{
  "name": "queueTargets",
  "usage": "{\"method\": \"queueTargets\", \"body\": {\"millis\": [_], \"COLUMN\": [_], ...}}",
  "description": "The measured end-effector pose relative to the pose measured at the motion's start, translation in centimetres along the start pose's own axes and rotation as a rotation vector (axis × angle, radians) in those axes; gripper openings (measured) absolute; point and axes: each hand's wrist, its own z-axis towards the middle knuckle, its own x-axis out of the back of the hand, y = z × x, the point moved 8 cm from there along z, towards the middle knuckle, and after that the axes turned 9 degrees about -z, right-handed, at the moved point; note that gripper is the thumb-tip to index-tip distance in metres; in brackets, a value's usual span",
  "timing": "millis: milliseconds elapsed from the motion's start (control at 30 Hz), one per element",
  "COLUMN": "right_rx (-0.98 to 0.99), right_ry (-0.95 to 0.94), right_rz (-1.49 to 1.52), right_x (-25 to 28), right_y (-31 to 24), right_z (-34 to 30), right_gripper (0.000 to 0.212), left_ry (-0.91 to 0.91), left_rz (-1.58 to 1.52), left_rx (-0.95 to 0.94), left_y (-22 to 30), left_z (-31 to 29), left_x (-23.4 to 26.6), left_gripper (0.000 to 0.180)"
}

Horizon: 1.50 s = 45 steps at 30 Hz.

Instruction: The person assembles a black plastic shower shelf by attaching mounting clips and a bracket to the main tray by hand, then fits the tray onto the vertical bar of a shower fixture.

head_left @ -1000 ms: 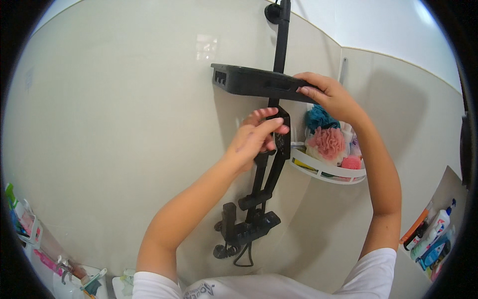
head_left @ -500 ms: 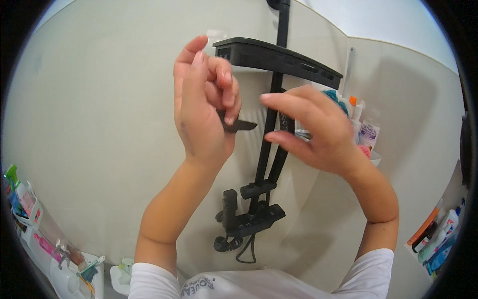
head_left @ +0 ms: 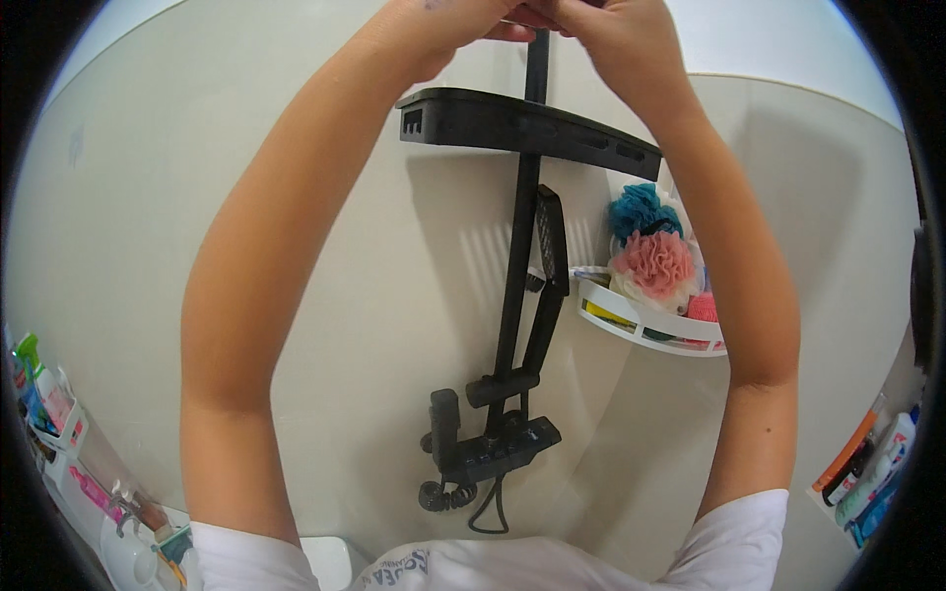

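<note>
L hand [head_left: 461,22] & R hand [head_left: 621,34] now raised nr blk pole [head_left: 536,74], above shelf [head_left: 522,123]; fingers part cropped, grips can't tell.

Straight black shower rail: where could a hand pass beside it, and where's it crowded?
Likely free: left of the rail, over cream wall, between the long black shelf and black mixer tap. Crowded: right, with black showerhead and white curved basket.

Blue lettering [head_left: 418,562] (partly legible) on shirt [head_left: 522,566]

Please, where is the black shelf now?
In the head view, the black shelf is at upper centre, across the black pole, below the left hand and right hand, above the shower head.
</note>
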Motion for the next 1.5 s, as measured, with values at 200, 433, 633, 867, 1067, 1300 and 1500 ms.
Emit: {"method": "queueTargets", "body": {"millis": [200, 433, 633, 867, 1067, 1300, 1500], "right_rx": [0.143, -0.259, -0.229, -0.304, -0.294, -0.151, -0.271], "right_ry": [-0.191, -0.769, -0.747, -0.801, -0.925, -0.545, -0.897], "right_rz": [-0.396, -0.48, -0.363, -0.141, -0.205, -0.387, -0.329], "right_x": [-0.4, -2.2, -2.9, -2.2, -1.9, 1.7, 1.1], "right_y": [4.8, 11.6, 5.6, 7.9, 8.6, 9.1, 10.7], "right_z": [-0.4, -4.0, -8.0, -8.5, -7.4, -4.8, -7.5], "right_gripper": [0.027, 0.044, 0.042, 0.032, 0.032, 0.034, 0.034], "left_ry": [0.036, -0.182, 0.063, 0.001, -0.194, -0.391, -0.595], "left_rz": [0.145, 0.588, 0.465, 0.175, 0.231, 0.744, 0.961], "left_rx": [0.169, 0.45, 0.227, 0.297, 0.298, 0.408, 0.775], "left_y": [-4.5, -10.6, -9.9, -10.0, -8.6, -10.3, -11.9], "left_z": [2.6, 2.3, 1.7, 0.4, 0.9, 3.0, 1.6], "left_x": [5.2, 7.7, 10.4, 10.0, 5.5, 0.4, 1.5], "left_gripper": [0.034, 0.041, 0.045, 0.034, 0.037, 0.037, 0.022]}}
